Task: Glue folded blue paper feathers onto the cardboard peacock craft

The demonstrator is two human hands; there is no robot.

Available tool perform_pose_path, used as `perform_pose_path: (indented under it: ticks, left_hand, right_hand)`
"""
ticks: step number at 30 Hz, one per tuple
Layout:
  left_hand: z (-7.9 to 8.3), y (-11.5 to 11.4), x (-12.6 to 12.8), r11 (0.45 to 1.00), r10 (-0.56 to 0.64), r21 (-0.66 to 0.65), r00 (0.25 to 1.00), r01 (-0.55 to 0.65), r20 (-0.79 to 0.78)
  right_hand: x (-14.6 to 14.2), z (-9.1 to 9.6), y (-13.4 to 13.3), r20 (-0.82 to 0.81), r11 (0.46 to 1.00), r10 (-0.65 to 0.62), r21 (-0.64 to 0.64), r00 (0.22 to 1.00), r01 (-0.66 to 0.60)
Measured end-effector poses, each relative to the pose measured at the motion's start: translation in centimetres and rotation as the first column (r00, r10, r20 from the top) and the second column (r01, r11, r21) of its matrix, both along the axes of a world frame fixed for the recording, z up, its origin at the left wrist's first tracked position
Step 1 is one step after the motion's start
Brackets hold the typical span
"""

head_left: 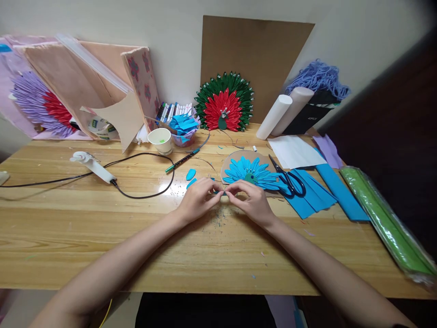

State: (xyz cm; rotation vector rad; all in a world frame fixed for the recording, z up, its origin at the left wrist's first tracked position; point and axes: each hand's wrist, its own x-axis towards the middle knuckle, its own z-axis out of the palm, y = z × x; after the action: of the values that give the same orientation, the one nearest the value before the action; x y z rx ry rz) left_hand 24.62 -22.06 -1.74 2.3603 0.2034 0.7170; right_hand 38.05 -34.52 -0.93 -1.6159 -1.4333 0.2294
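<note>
My left hand and my right hand meet over the table, thumbs and fingertips pinched together. A small blue piece of paper shows between the fingertips, mostly covered by them. Just beyond lies a round cardboard piece bearing a fan of blue paper petals with a green peacock body on it. Two loose blue petals rest past my left hand. Black-handled scissors lie across blue paper sheets, right of the peacock.
A glue gun with a looping black cord occupies the left side. Behind stand a paper cup, a bowl of blue scraps and a red-green peacock. A green paper roll lies at right; a marker lies mid-table.
</note>
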Motion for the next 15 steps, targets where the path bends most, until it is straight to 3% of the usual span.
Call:
perform_pose_path:
  ticks: [7, 12, 15]
  left_hand:
    - [0.1, 0.1, 0.0, 1.000, 0.023, -0.015, 1.000, -0.023, -0.007]
    - [0.3, 0.4, -0.1, 0.996, 0.070, -0.063, 0.997, -0.070, 0.010]
    - [0.5, 0.1, 0.0, 0.994, 0.063, -0.084, 0.998, -0.062, 0.004]
  right_hand:
    - [0.6, 0.3, 0.0, 0.083, 1.000, -0.030, 0.001, 0.996, 0.030]
    - [1.7, 0.7, -0.3, 0.056, 0.993, -0.119, 0.017, 0.991, 0.118]
    - [1.5, 0.7, -0.3, -0.003, 0.997, -0.079, -0.010, 0.997, 0.079]
